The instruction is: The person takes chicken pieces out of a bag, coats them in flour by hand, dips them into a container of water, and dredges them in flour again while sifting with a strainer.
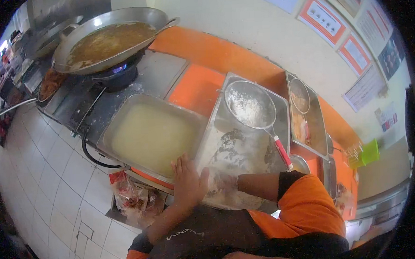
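Observation:
My left hand (189, 182) rests at the near rim of a metal pan of cloudy, pale yellow liquid (152, 132), fingers spread and nothing seen in them. Beside it, my right hand (225, 184) is in a metal tray (211, 129) dusted with white flour (229, 161). Flour and blur hide its fingers, so what they hold is unclear. Across the tray's far part lies a round wire-mesh strainer (251, 105) with flour in it and a red-and-white handle.
A large wok of brown oil (110, 43) stands on a burner with a blue flame (119, 68). A strainer with brown food (51, 84) lies left of it. Another tray (320, 124) holds food and a strainer. Right of it stands a green container (366, 153). Plastic bags (127, 195) sit below.

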The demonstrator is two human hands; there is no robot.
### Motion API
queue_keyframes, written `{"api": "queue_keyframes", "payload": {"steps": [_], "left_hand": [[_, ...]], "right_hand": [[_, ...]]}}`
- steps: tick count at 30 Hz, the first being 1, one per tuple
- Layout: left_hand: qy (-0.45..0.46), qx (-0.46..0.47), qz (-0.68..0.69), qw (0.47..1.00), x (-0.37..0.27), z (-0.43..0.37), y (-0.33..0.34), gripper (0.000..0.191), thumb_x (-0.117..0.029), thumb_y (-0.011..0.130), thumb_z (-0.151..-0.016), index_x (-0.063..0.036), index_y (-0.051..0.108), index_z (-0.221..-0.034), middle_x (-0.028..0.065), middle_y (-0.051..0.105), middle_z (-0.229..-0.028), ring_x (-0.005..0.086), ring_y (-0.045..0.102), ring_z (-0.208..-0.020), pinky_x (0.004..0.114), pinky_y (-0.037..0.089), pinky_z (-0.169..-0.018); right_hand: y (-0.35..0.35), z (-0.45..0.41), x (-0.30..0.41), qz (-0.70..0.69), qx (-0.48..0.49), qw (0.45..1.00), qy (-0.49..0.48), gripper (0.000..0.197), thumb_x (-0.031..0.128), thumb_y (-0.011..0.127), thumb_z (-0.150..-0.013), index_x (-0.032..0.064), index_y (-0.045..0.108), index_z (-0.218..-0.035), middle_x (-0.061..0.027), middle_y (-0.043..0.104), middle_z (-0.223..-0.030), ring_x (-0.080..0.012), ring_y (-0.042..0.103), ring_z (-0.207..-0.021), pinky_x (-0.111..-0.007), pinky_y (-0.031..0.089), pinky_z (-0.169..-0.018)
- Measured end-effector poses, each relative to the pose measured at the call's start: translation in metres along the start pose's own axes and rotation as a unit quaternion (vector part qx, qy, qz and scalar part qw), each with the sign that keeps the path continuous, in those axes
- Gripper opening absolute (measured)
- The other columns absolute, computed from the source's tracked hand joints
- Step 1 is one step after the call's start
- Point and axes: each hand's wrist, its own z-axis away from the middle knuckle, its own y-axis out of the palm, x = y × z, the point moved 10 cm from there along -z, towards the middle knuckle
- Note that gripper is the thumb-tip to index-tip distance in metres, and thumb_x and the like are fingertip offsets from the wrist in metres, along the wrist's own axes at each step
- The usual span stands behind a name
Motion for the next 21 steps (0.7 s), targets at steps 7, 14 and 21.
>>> {"api": "queue_keyframes", "payload": {"steps": [7, 14, 21], "left_hand": [[0.019, 0.006, -0.059, 0.998, 0.000, 0.002, 0.006, 0.055, -0.037, 0.048, -0.089, 0.0125, 0.042, -0.113, 0.0344, 0.034, -0.131, 0.0486, 0.030, -0.125, 0.057, 0.014, -0.107], [0.018, -0.022, -0.086, 0.996, -0.005, 0.006, 0.001, 0.051, -0.036, 0.047, -0.090, 0.0114, 0.043, -0.109, 0.0346, 0.036, -0.130, 0.0483, 0.031, -0.125, 0.057, 0.013, -0.107], [0.023, -0.042, -0.080, 0.996, -0.007, 0.005, 0.000, 0.049, -0.033, 0.047, -0.090, 0.0117, 0.043, -0.109, 0.0353, 0.036, -0.130, 0.0478, 0.030, -0.126, 0.057, 0.013, -0.108]], "right_hand": [[-0.011, 0.024, -0.025, -0.339, 0.054, 0.938, 0.048, 0.031, 0.018, 0.053, -0.088, 0.0071, 0.050, -0.118, -0.0102, 0.061, -0.099, -0.0228, 0.060, -0.093, -0.040, 0.047, -0.085], [-0.161, 0.051, -0.070, -0.633, 0.006, 0.772, 0.057, 0.029, 0.016, 0.053, -0.089, 0.0055, 0.051, -0.116, -0.0116, 0.061, -0.098, -0.0230, 0.060, -0.093, -0.040, 0.048, -0.084], [-0.264, 0.035, -0.093, -0.324, -0.069, 0.943, -0.039, 0.035, 0.020, 0.041, -0.094, 0.0073, 0.048, -0.126, -0.0091, 0.053, -0.122, -0.0223, 0.052, -0.111, -0.032, 0.040, -0.096]]}}
